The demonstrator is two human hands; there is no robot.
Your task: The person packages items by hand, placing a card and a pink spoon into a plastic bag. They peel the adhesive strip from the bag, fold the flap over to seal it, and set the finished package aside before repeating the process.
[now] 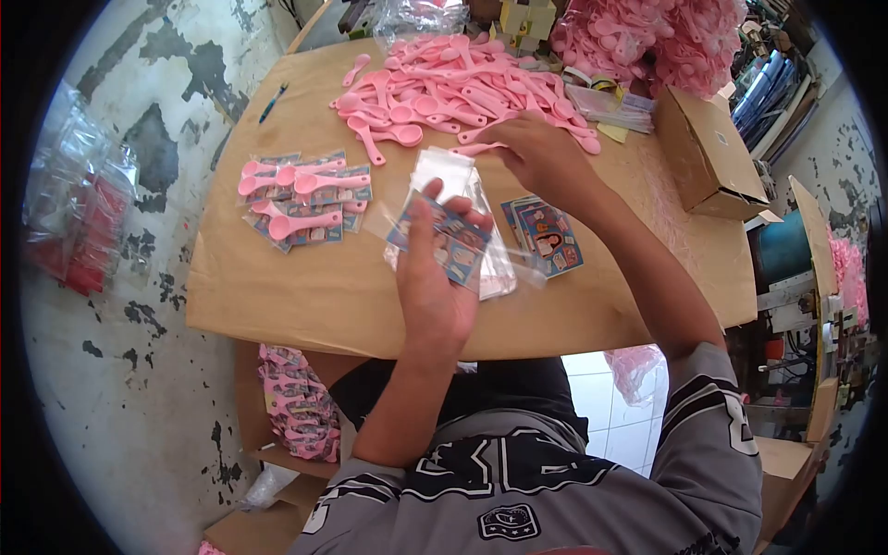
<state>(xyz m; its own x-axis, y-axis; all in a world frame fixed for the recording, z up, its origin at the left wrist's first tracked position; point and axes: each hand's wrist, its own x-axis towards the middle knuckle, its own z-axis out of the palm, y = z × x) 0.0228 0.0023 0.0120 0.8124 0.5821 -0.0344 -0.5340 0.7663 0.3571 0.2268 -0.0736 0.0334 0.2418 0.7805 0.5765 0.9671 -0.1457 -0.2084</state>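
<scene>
My left hand (435, 291) is closed on a blue printed card (442, 239) in a clear plastic bag, held above a stack of clear bags (497, 268). My right hand (552, 168) reaches to the near edge of a heap of pink spoons (472, 88), its fingertips pinched on the end of a pink spoon (470, 148). Beside the bags, to the right, lies a stack of loose printed cards (553, 242). Bagged cards with pink spoons on them (301, 222) sit in a pile on the left of the table.
A pen (273, 103) lies at the table's (250, 296) left. An open cardboard box (710, 153) stands on the right, below large bags of pink spoons (652, 42). Tape and clear sleeves (610, 106) lie near the heap. A box of packed spoons (298, 407) stands below the table.
</scene>
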